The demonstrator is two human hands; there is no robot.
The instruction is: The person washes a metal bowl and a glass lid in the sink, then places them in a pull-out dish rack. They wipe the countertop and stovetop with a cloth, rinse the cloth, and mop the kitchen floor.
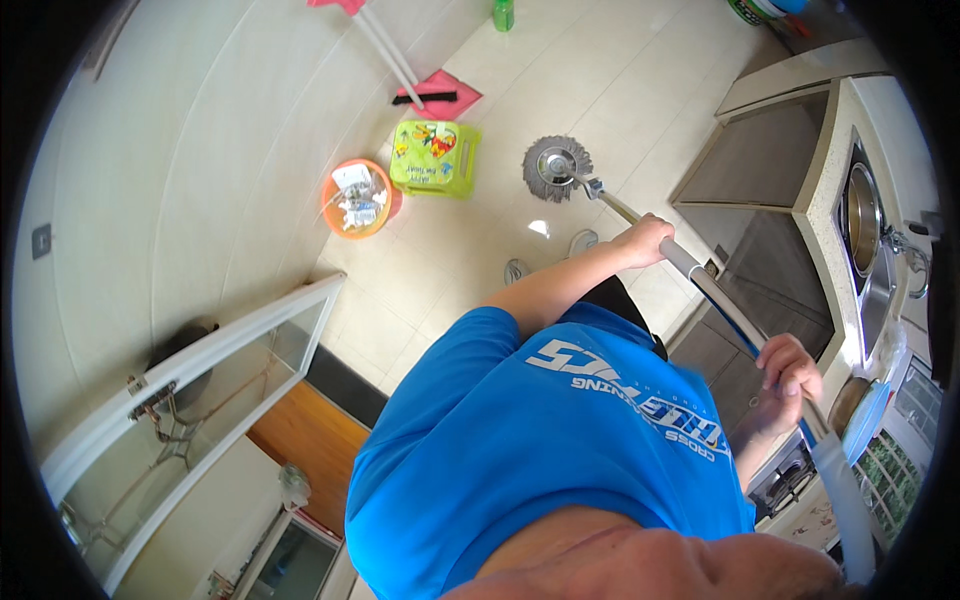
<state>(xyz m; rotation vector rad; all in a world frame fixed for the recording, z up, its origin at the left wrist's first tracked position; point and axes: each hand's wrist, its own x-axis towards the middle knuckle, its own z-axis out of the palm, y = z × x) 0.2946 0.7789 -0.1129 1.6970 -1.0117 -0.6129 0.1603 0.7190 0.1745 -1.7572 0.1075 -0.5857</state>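
A round spin mop head (536,176) with grey string strands lies on the pale tiled floor (480,232). Its long metal pole (731,307) runs diagonally towards the lower right. My left hand (646,238) is closed around the lower part of the pole, beside a grey sleeve. Higher up, my right hand (789,381) holds the same pole with curled fingers. The pole's upper end has a pale grip (844,487) near my head. My shoes (582,241) show on the floor below the mop head in the picture.
A green plastic stool (431,169), an orange waste bin (328,206) and a pink dustpan (465,97) with a brush stand along the left wall. A green bottle (503,15) is farther off. Cabinets (742,161) with a sink (877,315) line the right. An open glazed door (225,360) is at left.
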